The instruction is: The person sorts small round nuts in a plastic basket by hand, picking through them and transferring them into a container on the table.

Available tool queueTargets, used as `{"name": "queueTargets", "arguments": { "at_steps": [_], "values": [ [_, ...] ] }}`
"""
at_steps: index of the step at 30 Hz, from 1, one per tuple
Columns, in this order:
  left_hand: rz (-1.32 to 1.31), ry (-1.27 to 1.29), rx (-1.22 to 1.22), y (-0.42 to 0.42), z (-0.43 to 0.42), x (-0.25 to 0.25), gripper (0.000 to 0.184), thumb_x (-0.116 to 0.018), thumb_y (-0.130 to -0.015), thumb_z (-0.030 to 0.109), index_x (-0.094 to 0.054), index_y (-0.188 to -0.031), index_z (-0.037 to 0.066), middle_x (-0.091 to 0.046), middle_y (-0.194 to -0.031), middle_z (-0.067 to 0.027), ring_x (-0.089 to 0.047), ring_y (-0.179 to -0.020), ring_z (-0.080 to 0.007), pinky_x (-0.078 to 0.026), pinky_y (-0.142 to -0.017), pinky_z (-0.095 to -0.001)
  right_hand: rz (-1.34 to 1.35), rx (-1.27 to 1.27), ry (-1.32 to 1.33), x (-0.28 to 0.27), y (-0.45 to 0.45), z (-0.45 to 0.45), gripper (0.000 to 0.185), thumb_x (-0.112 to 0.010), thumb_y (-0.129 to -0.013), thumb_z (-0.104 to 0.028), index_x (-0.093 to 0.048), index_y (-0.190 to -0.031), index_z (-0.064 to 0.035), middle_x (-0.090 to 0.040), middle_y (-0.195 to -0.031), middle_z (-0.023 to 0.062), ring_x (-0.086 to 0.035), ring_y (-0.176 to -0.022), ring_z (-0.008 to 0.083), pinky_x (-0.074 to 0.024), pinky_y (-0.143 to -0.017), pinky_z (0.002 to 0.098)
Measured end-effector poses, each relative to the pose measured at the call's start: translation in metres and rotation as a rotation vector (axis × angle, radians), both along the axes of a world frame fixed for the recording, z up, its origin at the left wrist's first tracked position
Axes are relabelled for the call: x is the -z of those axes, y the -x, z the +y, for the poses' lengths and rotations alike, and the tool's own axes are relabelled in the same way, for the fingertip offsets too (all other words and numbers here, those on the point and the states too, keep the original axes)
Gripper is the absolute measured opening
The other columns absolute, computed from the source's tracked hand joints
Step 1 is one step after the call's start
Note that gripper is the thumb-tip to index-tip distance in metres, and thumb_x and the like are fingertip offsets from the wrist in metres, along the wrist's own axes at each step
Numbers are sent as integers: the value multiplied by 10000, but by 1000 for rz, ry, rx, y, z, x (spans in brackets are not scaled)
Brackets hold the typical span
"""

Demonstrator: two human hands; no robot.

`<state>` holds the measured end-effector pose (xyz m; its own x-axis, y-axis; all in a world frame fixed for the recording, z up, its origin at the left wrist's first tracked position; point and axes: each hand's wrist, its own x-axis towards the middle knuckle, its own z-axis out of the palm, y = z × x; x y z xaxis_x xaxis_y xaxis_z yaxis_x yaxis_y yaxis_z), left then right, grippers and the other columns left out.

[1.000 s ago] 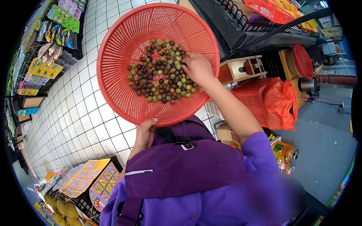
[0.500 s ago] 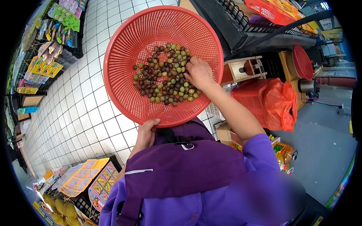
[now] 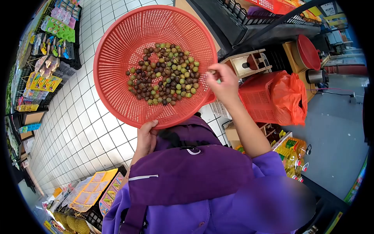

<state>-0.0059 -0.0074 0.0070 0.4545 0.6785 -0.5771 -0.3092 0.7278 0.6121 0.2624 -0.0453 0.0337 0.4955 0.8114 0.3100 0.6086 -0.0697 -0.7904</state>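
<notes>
A: Far left, bright packets (image 3: 44,82) hang in a column against dark racks, and white floor tiles (image 3: 83,113) sweep up beside them!

B: Lower down, a yellow-edged sheet (image 3: 93,187) lies over a black crate (image 3: 91,214). And here's the centrepiece: the red basket (image 3: 113,58), wide, round and full of slots, up in front of the person's body.

A: Who's got it?

B: The left hand (image 3: 147,138), at the near rim! Thumb over the top, the other fingers mostly hidden below, clamped on that edge.

A: And inside, a loose heap of round fruits (image 3: 165,74), green, brown and deep purple, bunched on the basket floor, a touch right of centre.

B: Below that, the purple apron (image 3: 191,171) fills the foreground. Now the right hand (image 3: 224,82), right over the basket's right rim, clear of the heap! Fingers curled in, closed on something.

A: On what?

B: A small greenish piece (image 3: 219,81) peeps out from the grip; too little shows to call it a fruit for certain.

A: Further right, a red slotted crate (image 3: 255,97) with an orange-red plastic bag (image 3: 288,97) draped on it.

B: Bottles of yellow oil (image 3: 294,158) below, and up at the far right a red bowl (image 3: 309,52) just beside a metal pot (image 3: 315,76)!
</notes>
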Motion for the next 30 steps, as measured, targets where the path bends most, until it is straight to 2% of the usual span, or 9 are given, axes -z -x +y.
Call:
{"name": "queueTargets", "arguments": {
  "at_steps": [5,8,11,13,17,20,23,26,30],
  "values": [
    [11,-17,17,-2,0,-5,307,-492,-767,42,-463,-1055,-60,-581,-977,-148,-593,-864,-226,-461,-820,-344,185,293,15,49,-17,-44,239,-655,-695,-103,-549,-903,-51,-538,-788,45,-507,-622,102,-439,-596,260],
    [24,-36,49,3,2,1,323,-494,-767,55,-469,-1065,-66,-586,-979,-142,-585,-887,-223,-449,-837,-350,152,262,343,82,-21,-56,340,-638,-721,-82,-549,-1048,-52,-540,-899,66,-520,-715,115,-436,-659,249],
    [38,-47,59,2,4,-1,321,-499,-762,49,-470,-1060,-67,-591,-954,-132,-584,-888,-218,-451,-830,-347,229,372,72,89,-27,-49,373,-622,-740,-108,-536,-1100,-58,-541,-942,86,-536,-807,148,-440,-700,259],
    [55,-44,52,4,3,-2,283,-503,-759,35,-479,-1024,-60,-594,-922,-127,-593,-858,-211,-464,-800,-333,217,338,-20,53,-20,-36,333,-599,-774,-89,-544,-1100,-50,-555,-991,51,-528,-850,106,-431,-716,240],
    [14,-33,76,2,4,-3,403,-502,-748,1,-404,-1136,-49,-555,-1023,-126,-571,-923,-216,-466,-832,-338,-129,-37,20,6,2,12,313,-573,-766,-152,-551,-1063,-56,-557,-1064,113,-512,-992,284,-386,-882,358],
    [-12,-28,80,5,3,-3,428,-514,-738,-13,-399,-1150,-41,-541,-1052,-123,-555,-957,-215,-457,-848,-337,-318,-51,139,22,15,59,485,-563,-776,-284,-450,-1188,-54,-441,-1221,168,-393,-1143,336,-330,-947,399],
    [-37,-57,107,-1,0,-6,424,-513,-738,-17,-404,-1147,-38,-541,-1052,-125,-557,-945,-210,-451,-844,-327,-561,-95,306,31,47,75,570,-556,-772,-360,-393,-1256,-106,-374,-1297,136,-273,-1239,336,-254,-963,523],
    [-21,-40,133,-6,-1,-2,386,-511,-742,-13,-425,-1117,-43,-559,-1014,-123,-570,-905,-204,-449,-828,-319,-445,-386,388,37,59,46,463,-539,-781,-321,-469,-1210,-162,-413,-1283,82,-297,-1223,336,-190,-995,512],
    [-5,-26,167,-16,-1,-2,350,-510,-744,-10,-443,-1086,-50,-573,-978,-121,-576,-884,-202,-451,-821,-321,-466,-429,446,28,52,-3,387,-540,-786,-276,-524,-1157,-171,-448,-1262,65,-300,-1231,325,-174,-999,521]
  ]
}}
